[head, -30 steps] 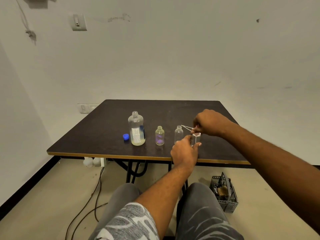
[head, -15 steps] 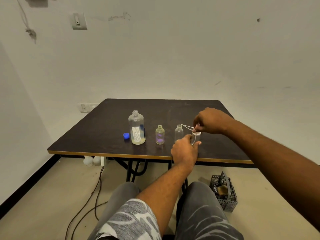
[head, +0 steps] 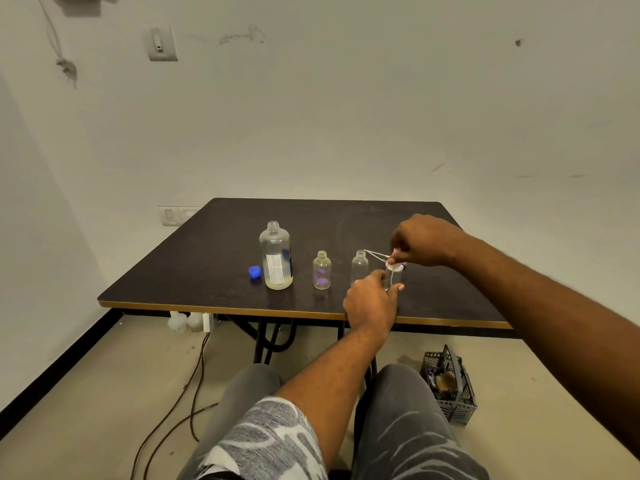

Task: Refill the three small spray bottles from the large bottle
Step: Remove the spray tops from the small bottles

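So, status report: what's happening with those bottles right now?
Left grip holds rightmost small bottle. Right grip pinches its spray top. Large bottle stands open, apart.

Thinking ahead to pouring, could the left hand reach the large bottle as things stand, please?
Probably not yet: the left hand holds the rightmost small bottle, and two small bottles stand between it and the large bottle.

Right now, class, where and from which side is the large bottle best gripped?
Probably round the cylindrical body of the large bottle, below the shoulder, from the near side: it stands upright, blue cap lying left, a small bottle standing right.
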